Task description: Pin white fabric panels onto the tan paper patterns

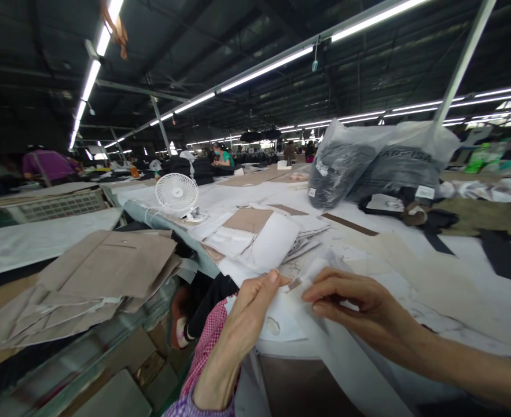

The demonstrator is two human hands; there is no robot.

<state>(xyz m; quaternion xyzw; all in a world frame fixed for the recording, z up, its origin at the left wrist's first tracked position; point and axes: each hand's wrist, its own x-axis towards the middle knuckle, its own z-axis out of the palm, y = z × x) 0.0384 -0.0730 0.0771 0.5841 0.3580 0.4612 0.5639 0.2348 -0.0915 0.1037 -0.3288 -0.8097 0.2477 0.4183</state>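
Note:
A thin white strip of cloth or paper [346,353] hangs down from between my hands, over the near edge of the table. With thumb and fingertips, my right hand [363,298] pinches its upper part. My left hand [253,307] is closed at the left edge of the same piece, thumb on top; the fingers beneath are hidden. A small brownish patch [296,284] shows on the white piece between the two hands. Just beyond them lies a loose pile of white and tan cut pieces [275,237].
Tan fabric panels [111,272] are stacked on the left. A small white fan [177,194] stands on the white table [220,194]. Plastic-bagged dark goods [381,162] sit at the back right, by black and olive cloth [485,214]. Other people [224,157] are farther off.

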